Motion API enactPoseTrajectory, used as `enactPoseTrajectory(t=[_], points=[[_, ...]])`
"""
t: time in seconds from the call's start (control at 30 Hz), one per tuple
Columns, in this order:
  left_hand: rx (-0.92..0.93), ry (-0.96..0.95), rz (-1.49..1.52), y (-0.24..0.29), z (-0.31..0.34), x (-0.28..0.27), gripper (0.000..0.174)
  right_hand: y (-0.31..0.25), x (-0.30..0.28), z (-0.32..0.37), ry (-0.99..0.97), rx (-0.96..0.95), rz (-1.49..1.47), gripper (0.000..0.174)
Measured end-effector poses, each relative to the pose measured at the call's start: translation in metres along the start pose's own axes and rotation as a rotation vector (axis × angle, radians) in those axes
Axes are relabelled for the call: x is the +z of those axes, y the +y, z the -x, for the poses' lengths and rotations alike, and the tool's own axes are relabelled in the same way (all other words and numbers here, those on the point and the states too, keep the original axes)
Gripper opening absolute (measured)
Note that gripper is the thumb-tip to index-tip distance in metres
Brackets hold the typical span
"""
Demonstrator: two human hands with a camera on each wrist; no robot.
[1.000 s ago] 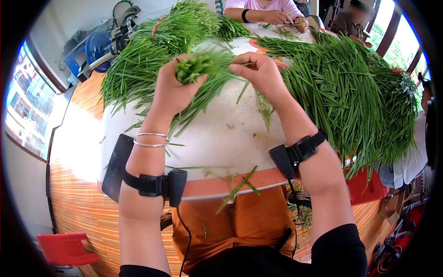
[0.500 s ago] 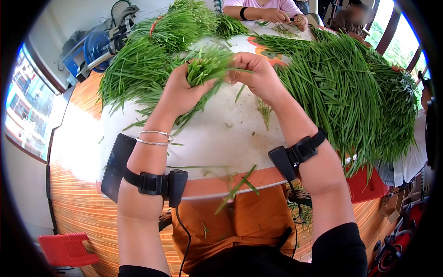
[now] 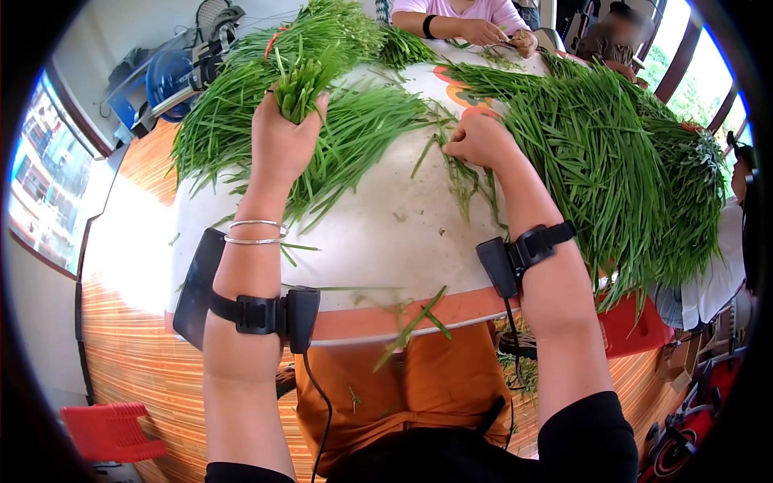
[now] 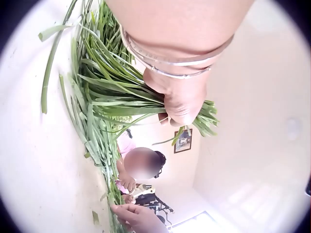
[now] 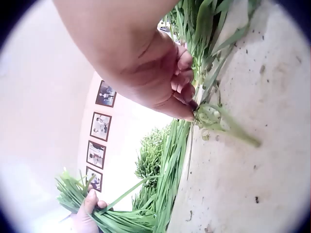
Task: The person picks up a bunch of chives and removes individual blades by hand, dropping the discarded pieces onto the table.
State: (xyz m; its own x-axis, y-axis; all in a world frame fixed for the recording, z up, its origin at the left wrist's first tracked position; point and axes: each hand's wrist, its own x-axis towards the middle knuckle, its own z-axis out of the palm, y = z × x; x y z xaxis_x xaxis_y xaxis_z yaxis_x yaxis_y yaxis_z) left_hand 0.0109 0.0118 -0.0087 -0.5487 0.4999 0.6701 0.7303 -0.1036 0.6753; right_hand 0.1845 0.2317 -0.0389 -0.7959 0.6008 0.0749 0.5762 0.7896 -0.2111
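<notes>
My left hand (image 3: 282,146) grips a bunch of garlic chives (image 3: 301,87) near the cut ends, raised over the left side of the table. Long leaves trail from it in the left wrist view, where the fingers curl round the stalks (image 4: 208,116). Low at the tabletop (image 3: 394,209), my right hand (image 3: 489,143) has its thumb and fingertips together at some limp chive scraps (image 5: 221,122). These pale, thin pieces lie at the fingertips in the right wrist view. Loose chives (image 3: 362,121) spread between the two hands.
A large chive pile (image 3: 580,153) covers the right side; a tied bundle (image 3: 322,36) stands back left. A phone (image 3: 197,286) lies at the left edge. Across the table another person's hands (image 3: 503,36) work at stems. Red stools (image 3: 109,432) stand on the floor.
My left hand has moved left and away from the right hand, carrying the chive bunch. The right hand has come apart from the bunch and moved right, down to the scraps on the table.
</notes>
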Motion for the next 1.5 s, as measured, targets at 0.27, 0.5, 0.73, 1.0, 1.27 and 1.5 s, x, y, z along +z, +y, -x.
enactPoseTrajectory(t=[0.27,0.5,0.73,1.0,1.27,1.5], points=[[-0.095,-0.031,-0.038,-0.003,0.001,0.003,0.025,-0.02,-0.011,0.01,0.023,-0.115,-0.719,0.023],[-0.274,-0.347,0.133,0.01,0.007,0.005,0.028,-0.055,-0.014,0.027,-0.082,-0.297,-1.191,0.012],[-0.145,-0.477,0.241,0.016,0.013,0.01,0.025,-0.069,-0.005,0.029,-0.319,-0.396,-1.139,0.012],[-0.15,0.025,0.336,0.003,-0.002,-0.004,0.012,-0.064,-0.004,0.028,-0.378,-0.358,-1.055,0.013],[-0.157,0.259,0.34,-0.012,-0.009,-0.013,0.015,-0.056,0.003,0.023,-0.256,-0.262,-1.003,0.024],[-0.111,0.365,0.265,-0.007,-0.011,-0.019,0.014,-0.036,0.007,0.003,0.308,-0.078,-1.069,0.022]])
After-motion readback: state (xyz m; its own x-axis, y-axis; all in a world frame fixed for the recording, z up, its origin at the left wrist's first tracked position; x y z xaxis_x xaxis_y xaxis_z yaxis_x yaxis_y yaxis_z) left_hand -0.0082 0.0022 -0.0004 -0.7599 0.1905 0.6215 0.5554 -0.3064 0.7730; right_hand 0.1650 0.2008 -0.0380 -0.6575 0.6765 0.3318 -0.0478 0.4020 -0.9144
